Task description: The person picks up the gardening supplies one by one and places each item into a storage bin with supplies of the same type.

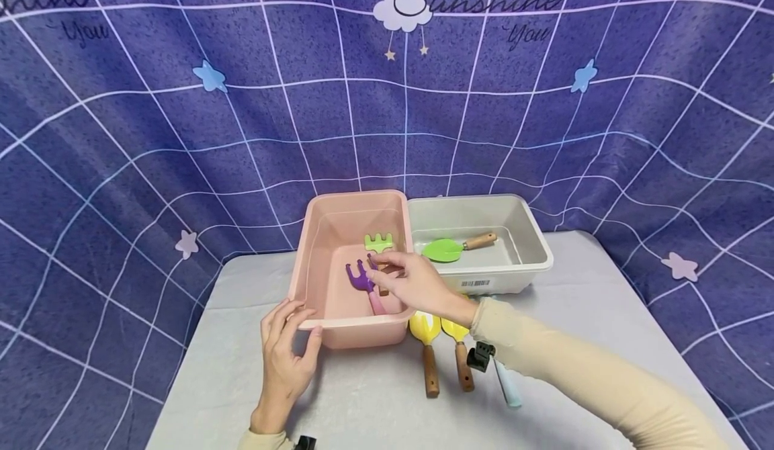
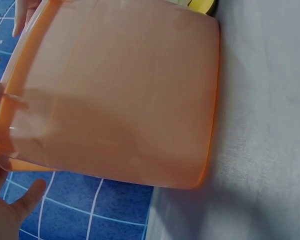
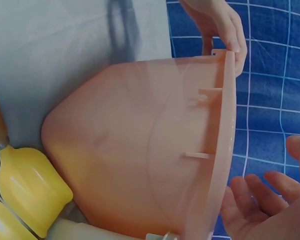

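Note:
My left hand (image 1: 287,356) holds the near left corner of a pink plastic bin (image 1: 363,332), its fingers over the rim and its thumb at the front. Over the bin's right side hovers my right hand (image 1: 417,285), fingers loosely bent. In the right wrist view its thumb and fingers are apart, with nothing seen between them. Close to those fingertips, a purple hand fork (image 1: 361,280) with a pink handle lies in the bin; contact cannot be told. A green hand rake (image 1: 379,242) lies behind it, its wooden handle partly hidden by my right hand.
A light grey bin (image 1: 532,268) stands against the pink bin's right side, holding a green trowel (image 1: 444,250). In front lie two yellow trowels (image 1: 425,329) with wooden handles and a light blue handle (image 1: 508,386), partly under my right forearm. Patterned blue cloth hangs behind.

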Available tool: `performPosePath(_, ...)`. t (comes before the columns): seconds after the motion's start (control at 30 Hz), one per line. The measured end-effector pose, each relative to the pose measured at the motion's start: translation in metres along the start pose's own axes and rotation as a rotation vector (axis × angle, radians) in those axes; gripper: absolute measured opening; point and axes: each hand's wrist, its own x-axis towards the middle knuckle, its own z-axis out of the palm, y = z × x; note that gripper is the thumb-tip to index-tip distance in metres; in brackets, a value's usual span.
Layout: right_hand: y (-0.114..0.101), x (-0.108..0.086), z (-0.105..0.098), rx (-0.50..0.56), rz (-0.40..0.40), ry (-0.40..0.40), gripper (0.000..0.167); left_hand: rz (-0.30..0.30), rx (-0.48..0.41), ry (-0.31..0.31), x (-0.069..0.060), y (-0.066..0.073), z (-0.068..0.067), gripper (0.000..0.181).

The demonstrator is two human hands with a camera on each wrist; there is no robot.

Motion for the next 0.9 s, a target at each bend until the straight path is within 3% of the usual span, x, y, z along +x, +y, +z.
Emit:
performPosePath(0.43,0.001,0.000,-0.007,0.023,-0.045,0.004,0.043,0.004,-0.002,0.005,0.000,-0.001,0.001,0.029)
performPosePath(0.9,0.006,-0.006,-0.010,0.025,-0.018,0.018,0.045,-0.024,-0.003,-0.006,-0.001,0.001,0.000,0.030)
